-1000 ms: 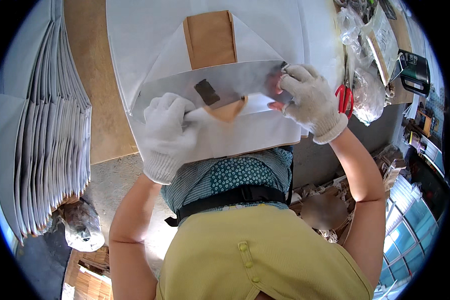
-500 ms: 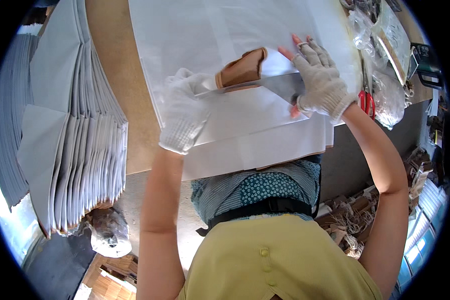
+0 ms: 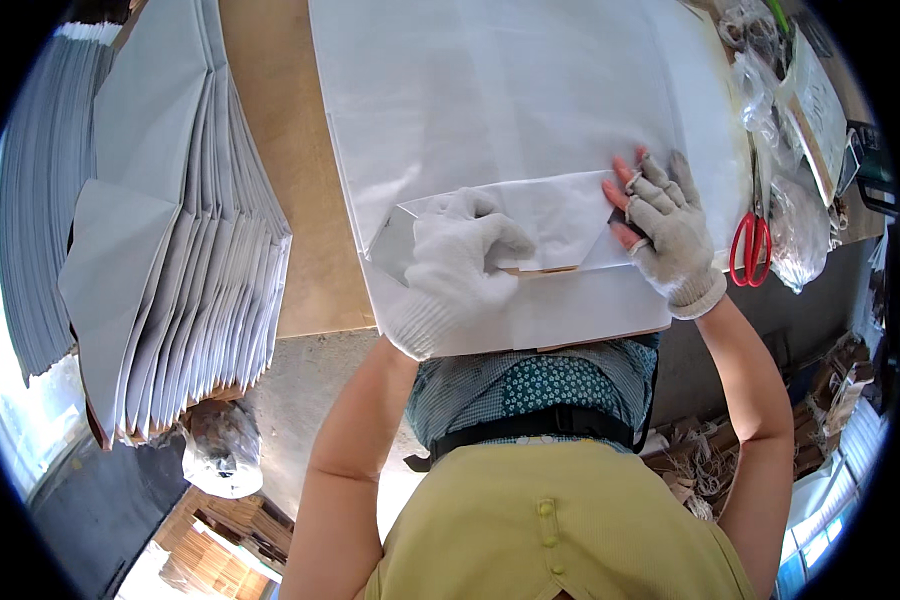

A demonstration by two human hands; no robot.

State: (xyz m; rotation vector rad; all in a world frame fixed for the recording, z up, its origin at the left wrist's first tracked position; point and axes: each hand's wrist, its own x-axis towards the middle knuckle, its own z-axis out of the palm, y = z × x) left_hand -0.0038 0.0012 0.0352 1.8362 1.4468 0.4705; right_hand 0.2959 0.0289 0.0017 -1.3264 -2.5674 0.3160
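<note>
A large white paper bag with a brown inside lies before me, its near end folded into a flat band. My left hand, in a white knit glove, rests on the left part of this band. Its fingers are curled in, and whatever they may hold is hidden. A triangular fold shows beside it. At the band's right end my right hand, in a greyish glove with bare fingertips, lies flat with fingers spread. A thin brown edge shows between the hands.
Red-handled scissors lie right of the bag, near clear plastic bags. A fanned stack of folded white paper bags and a grey-white stack stand on the left. Brown pieces with white cords lie low on the right.
The raised brown opening is folded down flat under white paper. My left hand has moved right onto the fold. My right hand has moved slightly right and down, still spread.
</note>
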